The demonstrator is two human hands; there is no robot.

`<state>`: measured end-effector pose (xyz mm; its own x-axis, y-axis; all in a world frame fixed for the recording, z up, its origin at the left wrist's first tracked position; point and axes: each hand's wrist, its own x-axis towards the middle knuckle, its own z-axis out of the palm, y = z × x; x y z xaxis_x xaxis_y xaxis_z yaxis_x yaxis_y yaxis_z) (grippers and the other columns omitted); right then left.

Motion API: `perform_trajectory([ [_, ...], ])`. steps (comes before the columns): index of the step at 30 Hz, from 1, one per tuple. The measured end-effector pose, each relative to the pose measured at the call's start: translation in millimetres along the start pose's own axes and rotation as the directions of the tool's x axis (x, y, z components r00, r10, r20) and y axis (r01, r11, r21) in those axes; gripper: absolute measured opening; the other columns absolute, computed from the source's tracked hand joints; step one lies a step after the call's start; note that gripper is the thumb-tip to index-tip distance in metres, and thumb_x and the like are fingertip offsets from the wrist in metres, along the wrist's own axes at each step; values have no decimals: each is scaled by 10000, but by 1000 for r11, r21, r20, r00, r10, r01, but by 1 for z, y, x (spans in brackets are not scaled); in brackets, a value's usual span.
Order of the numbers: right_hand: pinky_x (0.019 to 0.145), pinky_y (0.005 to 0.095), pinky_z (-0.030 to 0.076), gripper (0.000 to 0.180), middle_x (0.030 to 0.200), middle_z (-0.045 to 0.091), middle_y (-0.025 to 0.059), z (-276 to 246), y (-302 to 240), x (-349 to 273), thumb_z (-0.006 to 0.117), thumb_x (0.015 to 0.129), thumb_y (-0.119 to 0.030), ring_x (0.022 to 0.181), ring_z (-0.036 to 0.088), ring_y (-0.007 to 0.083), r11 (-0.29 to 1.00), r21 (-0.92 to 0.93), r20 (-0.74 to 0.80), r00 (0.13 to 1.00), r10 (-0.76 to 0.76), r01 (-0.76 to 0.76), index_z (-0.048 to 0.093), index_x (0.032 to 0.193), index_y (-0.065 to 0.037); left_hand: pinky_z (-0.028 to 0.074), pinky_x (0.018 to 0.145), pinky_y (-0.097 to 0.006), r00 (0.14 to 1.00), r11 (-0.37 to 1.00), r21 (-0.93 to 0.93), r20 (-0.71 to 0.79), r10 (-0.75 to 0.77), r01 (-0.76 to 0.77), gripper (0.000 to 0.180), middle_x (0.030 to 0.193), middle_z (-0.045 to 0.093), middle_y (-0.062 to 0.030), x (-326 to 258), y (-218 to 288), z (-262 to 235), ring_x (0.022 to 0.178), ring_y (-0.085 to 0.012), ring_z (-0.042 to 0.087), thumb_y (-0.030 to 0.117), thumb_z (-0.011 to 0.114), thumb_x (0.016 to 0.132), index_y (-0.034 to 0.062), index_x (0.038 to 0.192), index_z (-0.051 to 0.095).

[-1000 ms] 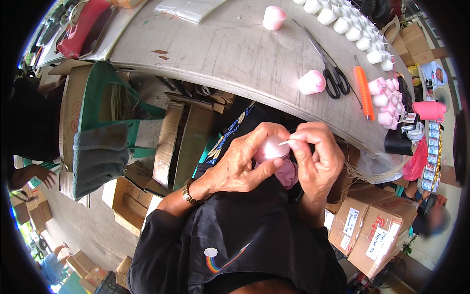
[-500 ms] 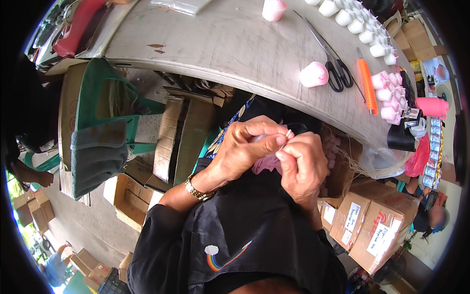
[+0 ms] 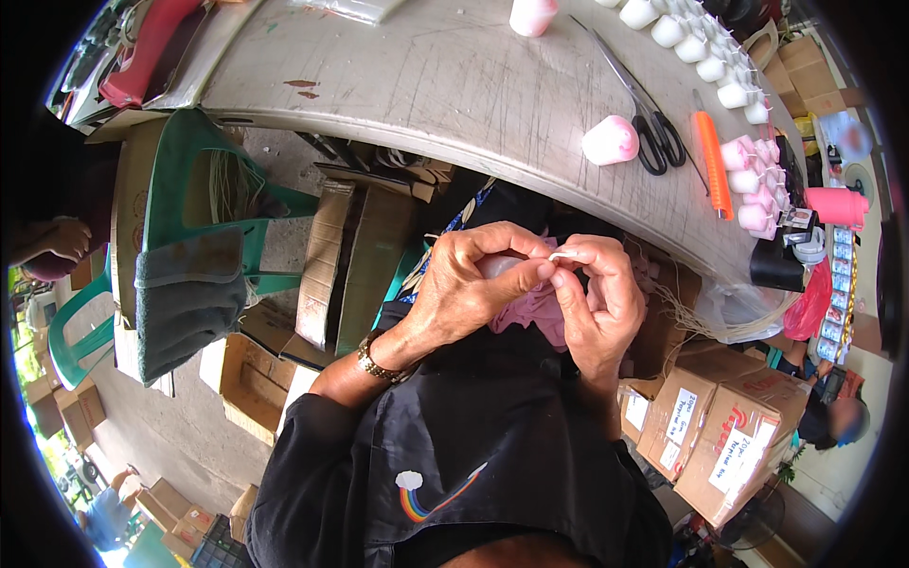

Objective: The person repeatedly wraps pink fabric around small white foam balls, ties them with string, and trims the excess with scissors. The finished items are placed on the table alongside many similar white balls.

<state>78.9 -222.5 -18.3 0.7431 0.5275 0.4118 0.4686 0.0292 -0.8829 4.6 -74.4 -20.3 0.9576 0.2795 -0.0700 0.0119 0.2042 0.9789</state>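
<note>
Over my lap, my left hand (image 3: 466, 282) is closed around a pale, pinkish candle (image 3: 500, 266), mostly hidden by the fingers. A white wick (image 3: 566, 254) shows at the fingertips, bent toward the right. My right hand (image 3: 602, 301) pinches that wick between thumb and forefinger, its tips almost touching the left ones. Below both hands lies a crumpled pink cloth (image 3: 532, 320). Nearest on the table (image 3: 407, 85) stand a pink-and-white candle (image 3: 610, 142) and black-handled scissors (image 3: 648, 128) with open blades.
An orange-handled cutter (image 3: 712, 166) lies beside a cluster of pink candles (image 3: 757, 185). Rows of white candles (image 3: 696, 47) line the far right. Left is a green chair (image 3: 175, 180) with a grey towel (image 3: 189, 308). Cardboard boxes (image 3: 696, 426) are stacked right. Another person's hand (image 3: 62, 241) shows far left.
My right hand has shifted slightly right, its fingers less curled, and more of the wick shows. At far left, the other person has moved, uncovering part of a green chair.
</note>
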Motion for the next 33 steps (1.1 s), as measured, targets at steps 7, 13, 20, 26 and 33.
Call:
perform_trajectory([
  [7, 609, 293, 522, 350, 905, 622, 130, 4, 3, 14, 626, 766, 177, 718, 632, 227, 871, -309, 83, 923, -376, 383, 638, 1065, -5, 471, 745, -271, 995, 990, -104, -33, -97, 93, 63, 824, 642, -17, 0, 0, -2, 717, -85, 553, 48, 720, 842, 13, 885, 690],
  [13, 573, 313, 505, 310, 858, 610, 113, 6, 1, 16, 660, 736, 156, 687, 617, 230, 838, -439, 74, 942, -327, 325, 670, 1003, -1, 449, 1000, -390, 944, 926, 242, -91, 318, -289, 112, 823, 672, -67, 3, -10, 3, 771, -170, 652, 13, 717, 776, 17, 882, 681],
  [20, 614, 330, 516, 249, 829, 631, 89, 10, 4, 16, 678, 726, 140, 701, 632, 239, 814, -527, 37, 963, -268, 247, 653, 916, -19, 389, 1088, -516, 645, 376, 780, 46, 763, -500, 238, 835, 652, 6, 6, -21, 7, 731, -147, 635, 98, 765, 746, 98, 962, 667],
  [26, 686, 323, 533, 203, 864, 658, 114, 13, 0, 17, 635, 782, 155, 769, 668, 249, 837, -514, 22, 978, -207, 188, 636, 923, 9, 394, 1082, -527, 666, 385, 801, 22, 746, -458, 236, 797, 640, -2, 11, -25, 8, 715, -165, 639, 83, 750, 756, 78, 967, 644],
  [33, 658, 321, 545, 150, 884, 668, 120, 18, 2, 18, 670, 824, 93, 777, 677, 247, 812, -502, -38, 931, -363, 297, 648, 945, 7, 436, 1043, -511, 889, 873, 389, -222, 400, -295, 115, 782, 678, -65, 9, -21, 6, 697, -246, 686, 75, 701, 806, 30, 890, 638],
])
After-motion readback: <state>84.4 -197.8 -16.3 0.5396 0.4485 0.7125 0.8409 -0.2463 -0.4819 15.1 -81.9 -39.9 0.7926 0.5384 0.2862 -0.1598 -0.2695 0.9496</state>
